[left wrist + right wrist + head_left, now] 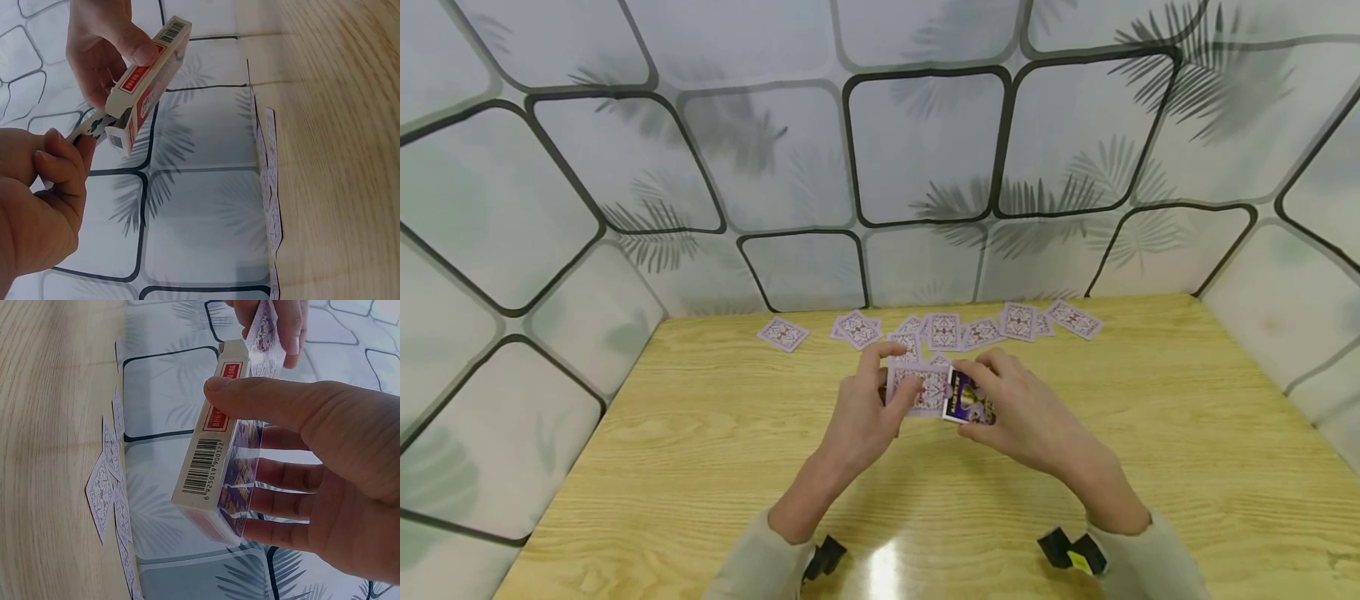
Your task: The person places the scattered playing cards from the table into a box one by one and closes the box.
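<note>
Purple-patterned playing cards (931, 388) are pinched by my left hand (859, 421), its thumb lying across their backs. Their right end meets the open end of a card box (967, 398), and black marks show on a card face in the left wrist view. My right hand (1030, 421) grips this box, thumb on one narrow side and fingers on the other. The right wrist view shows the box's white side with a barcode (201, 465) and a red label. Both hands are above the wooden table (715, 467).
More playing cards lie back up in a loose row along the table's far edge, some overlapping, such as the single card (783, 334) at left and another card (1074, 319) at right. A patterned fabric wall (925, 150) rises behind and at both sides.
</note>
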Available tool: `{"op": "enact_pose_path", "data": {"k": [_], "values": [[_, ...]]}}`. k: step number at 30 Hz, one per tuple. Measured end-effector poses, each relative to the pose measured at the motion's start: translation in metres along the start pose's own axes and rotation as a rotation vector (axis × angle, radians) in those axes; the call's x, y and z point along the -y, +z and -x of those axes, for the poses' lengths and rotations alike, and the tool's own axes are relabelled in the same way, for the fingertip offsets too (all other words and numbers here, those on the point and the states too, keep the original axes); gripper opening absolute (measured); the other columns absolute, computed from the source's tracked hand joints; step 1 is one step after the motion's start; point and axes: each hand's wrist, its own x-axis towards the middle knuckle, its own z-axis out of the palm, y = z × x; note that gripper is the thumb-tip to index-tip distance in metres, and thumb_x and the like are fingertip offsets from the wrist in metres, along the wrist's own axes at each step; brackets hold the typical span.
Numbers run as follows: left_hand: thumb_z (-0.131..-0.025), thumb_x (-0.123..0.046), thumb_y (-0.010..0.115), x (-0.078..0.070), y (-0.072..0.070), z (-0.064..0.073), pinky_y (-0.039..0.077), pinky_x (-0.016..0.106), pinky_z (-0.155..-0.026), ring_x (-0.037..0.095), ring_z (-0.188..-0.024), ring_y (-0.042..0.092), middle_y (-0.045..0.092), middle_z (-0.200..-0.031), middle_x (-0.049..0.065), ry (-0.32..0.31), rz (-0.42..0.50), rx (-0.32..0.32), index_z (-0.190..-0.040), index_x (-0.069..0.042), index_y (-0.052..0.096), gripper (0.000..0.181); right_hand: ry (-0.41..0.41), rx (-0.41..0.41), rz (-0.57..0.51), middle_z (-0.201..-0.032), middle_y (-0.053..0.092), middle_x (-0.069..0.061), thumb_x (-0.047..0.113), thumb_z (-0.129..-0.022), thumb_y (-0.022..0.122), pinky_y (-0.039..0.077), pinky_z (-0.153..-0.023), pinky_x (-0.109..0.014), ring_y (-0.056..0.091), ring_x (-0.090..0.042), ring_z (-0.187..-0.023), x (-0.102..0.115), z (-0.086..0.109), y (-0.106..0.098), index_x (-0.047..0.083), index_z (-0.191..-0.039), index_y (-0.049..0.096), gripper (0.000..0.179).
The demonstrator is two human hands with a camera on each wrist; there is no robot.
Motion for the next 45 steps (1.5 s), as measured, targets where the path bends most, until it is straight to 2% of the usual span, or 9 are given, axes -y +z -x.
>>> {"op": "enact_pose_path", "data": {"k": [5, 9, 12, 16, 22, 31, 35, 40, 45], "values": [[-0.095, -0.015, 0.055, -0.002, 0.0, 0.0, 0.038, 0.025, -0.036, 0.012, -0.039, 0.048, 0.057, -0.061, 0.004, -0.047, 0.087, -0.065, -0.124, -0.011, 0.038, 0.034, -0.008, -0.009, -0.002, -0.104, 0.05, -0.006, 0.029, -0.069, 0.085, 0.043, -0.065, -0.026, 0.045, -0.012, -0.082, 0.0, -0.001, 0.0, 0.007, -0.13, 0.053, 0.071], [-0.094, -0.015, 0.058, -0.003, 0.001, 0.0, 0.04, 0.023, -0.038, 0.016, -0.042, 0.052, 0.06, -0.063, 0.007, -0.04, 0.066, -0.094, -0.126, -0.011, 0.038, 0.037, -0.01, -0.011, -0.003, -0.105, 0.05, -0.006, 0.029, -0.07, 0.084, 0.043, -0.066, -0.026, 0.045, -0.012, -0.082, 0.0, -0.001, -0.001, 0.007, -0.13, 0.054, 0.071], [-0.094, -0.016, 0.059, -0.004, 0.002, 0.0, 0.04, 0.023, -0.038, 0.018, -0.044, 0.055, 0.062, -0.064, 0.005, 0.001, 0.038, -0.115, -0.125, -0.011, 0.039, 0.038, -0.008, -0.009, -0.002, -0.107, 0.051, -0.007, 0.029, -0.07, 0.084, 0.043, -0.066, -0.027, 0.046, -0.013, -0.084, 0.001, -0.001, -0.002, 0.006, -0.13, 0.054, 0.071], [-0.093, -0.013, 0.06, -0.006, 0.004, 0.0, 0.046, 0.023, -0.043, 0.013, -0.048, 0.056, 0.061, -0.066, 0.004, 0.064, 0.032, -0.124, -0.122, -0.009, 0.045, 0.033, -0.015, -0.014, 0.008, -0.108, 0.051, -0.008, 0.03, -0.07, 0.084, 0.044, -0.067, -0.028, 0.046, -0.014, -0.085, 0.001, -0.001, -0.002, 0.005, -0.128, 0.054, 0.07], [-0.092, -0.006, 0.059, -0.008, 0.006, 0.001, 0.049, 0.021, -0.048, 0.007, -0.054, 0.057, 0.066, -0.081, 0.007, 0.162, 0.01, -0.099, -0.124, -0.005, 0.052, 0.033, -0.027, -0.025, 0.014, -0.107, 0.052, -0.008, 0.029, -0.069, 0.085, 0.044, -0.067, -0.029, 0.048, -0.015, -0.086, 0.0, -0.001, -0.003, 0.005, -0.127, 0.055, 0.07], [-0.099, -0.009, 0.046, -0.008, 0.006, 0.002, 0.047, 0.019, -0.052, 0.007, -0.062, 0.057, 0.059, -0.081, 0.004, 0.261, -0.036, -0.055, -0.131, -0.005, 0.054, 0.033, -0.019, -0.023, -0.001, -0.108, 0.052, -0.008, 0.029, -0.069, 0.085, 0.046, -0.068, -0.029, 0.048, -0.015, -0.087, 0.0, 0.0, -0.006, 0.006, -0.129, 0.054, 0.071], [-0.097, -0.006, 0.05, -0.008, 0.007, 0.002, 0.048, 0.018, -0.053, 0.006, -0.061, 0.056, 0.061, -0.083, 0.004, 0.264, -0.062, -0.053, -0.128, -0.004, 0.056, 0.032, -0.021, -0.026, -0.007, -0.109, 0.052, -0.008, 0.028, -0.069, 0.085, 0.046, -0.069, -0.03, 0.048, -0.015, -0.088, 0.001, 0.001, -0.007, 0.006, -0.129, 0.054, 0.071], [-0.095, -0.007, 0.054, -0.008, 0.008, 0.003, 0.049, 0.019, -0.054, 0.007, -0.063, 0.057, 0.064, -0.086, 0.005, 0.227, -0.056, -0.059, -0.126, -0.005, 0.057, 0.031, -0.021, -0.032, -0.006, -0.109, 0.051, -0.007, 0.028, -0.068, 0.085, 0.046, -0.069, -0.029, 0.048, -0.014, -0.088, 0.002, 0.001, -0.008, 0.008, -0.13, 0.054, 0.072], [-0.093, -0.007, 0.059, -0.009, 0.011, 0.003, 0.049, 0.021, -0.053, 0.009, -0.065, 0.058, 0.065, -0.086, 0.005, 0.216, -0.03, -0.105, -0.122, -0.006, 0.058, 0.029, -0.012, -0.025, -0.004, -0.11, 0.051, -0.007, 0.029, -0.068, 0.085, 0.046, -0.07, -0.029, 0.048, -0.015, -0.089, 0.003, 0.001, -0.008, 0.009, -0.131, 0.054, 0.073]]}}
